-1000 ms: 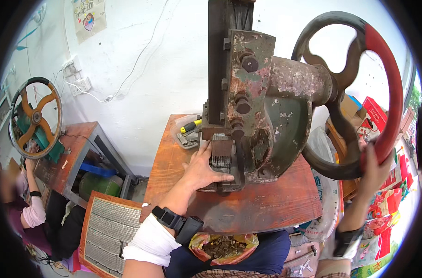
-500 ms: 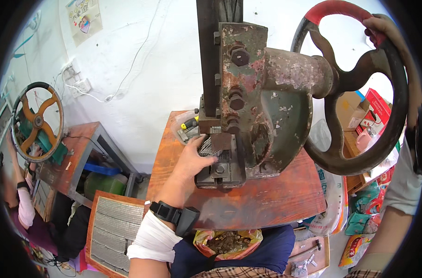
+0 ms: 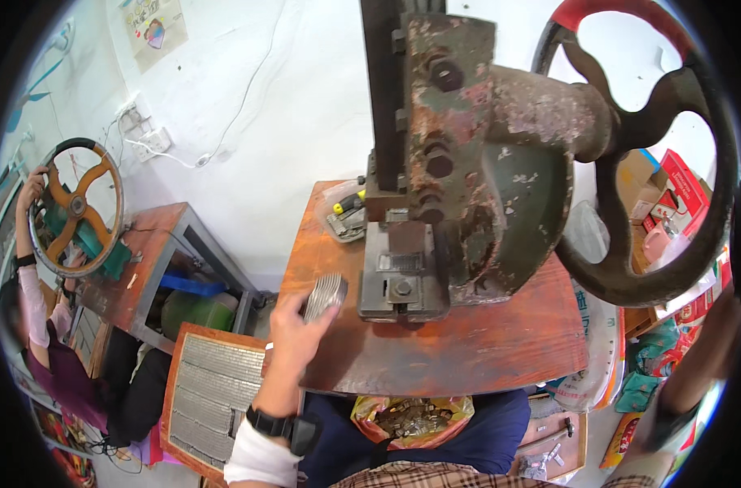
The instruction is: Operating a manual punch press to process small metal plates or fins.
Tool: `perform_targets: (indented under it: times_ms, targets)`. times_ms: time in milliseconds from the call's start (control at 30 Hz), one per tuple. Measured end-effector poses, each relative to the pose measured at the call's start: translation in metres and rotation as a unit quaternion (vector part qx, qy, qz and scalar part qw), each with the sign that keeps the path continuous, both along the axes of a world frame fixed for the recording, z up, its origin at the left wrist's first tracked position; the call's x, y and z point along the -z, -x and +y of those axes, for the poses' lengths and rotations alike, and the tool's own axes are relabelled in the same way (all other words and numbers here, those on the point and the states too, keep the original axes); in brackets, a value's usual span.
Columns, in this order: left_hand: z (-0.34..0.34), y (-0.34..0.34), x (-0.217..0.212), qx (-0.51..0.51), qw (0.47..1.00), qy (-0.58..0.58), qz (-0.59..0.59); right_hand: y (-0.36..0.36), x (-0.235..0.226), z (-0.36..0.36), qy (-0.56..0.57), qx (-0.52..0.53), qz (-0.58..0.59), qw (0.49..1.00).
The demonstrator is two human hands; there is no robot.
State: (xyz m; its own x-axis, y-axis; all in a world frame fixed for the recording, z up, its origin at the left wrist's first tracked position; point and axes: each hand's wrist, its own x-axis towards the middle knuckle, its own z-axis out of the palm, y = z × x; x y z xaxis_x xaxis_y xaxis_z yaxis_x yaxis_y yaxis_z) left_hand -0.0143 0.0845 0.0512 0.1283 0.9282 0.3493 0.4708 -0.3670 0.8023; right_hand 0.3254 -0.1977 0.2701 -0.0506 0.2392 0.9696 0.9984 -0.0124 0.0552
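My left hand [image 3: 293, 337] is closed around a small block of ridged grey metal pieces [image 3: 326, 294], held above the left part of a reddish wooden table [image 3: 468, 350]. To its right stands a worn green hand press [image 3: 452, 154], with a bolted metal die base [image 3: 401, 297] under its ram. The press's big handwheel [image 3: 586, 272], dark with a red-wrapped part on top, is on the right. My right forearm [image 3: 708, 358] shows blurred at the right rim. The right hand itself is lost in the dark edge.
A clear plastic box [image 3: 344, 220] holding a yellow-black tool sits behind the die. Left, a wood-framed tray [image 3: 212, 398] bears rows of metal pieces. A bag of metal bits [image 3: 411, 419] lies on my lap. A co-worker's hand [image 3: 34, 185] grips another handwheel [image 3: 78, 203].
My left hand has drawn back from the die to the left, now with the metal block in it. My right hand has left the handwheel's rim. The co-worker's arm has risen.
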Motion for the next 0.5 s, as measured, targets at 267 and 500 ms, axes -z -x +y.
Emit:
perform_targets:
  times_ms: [267,500]
  targets:
    - [-0.061,-0.011,0.039,0.107,0.974,-0.098,0.176,0.032,0.244,0.075,0.295,-0.118,0.252,0.914]
    - [-0.067,0.001,0.040,0.122,0.974,-0.084,0.170,0.049,0.257,0.092,0.320,-0.116,0.239,0.909]
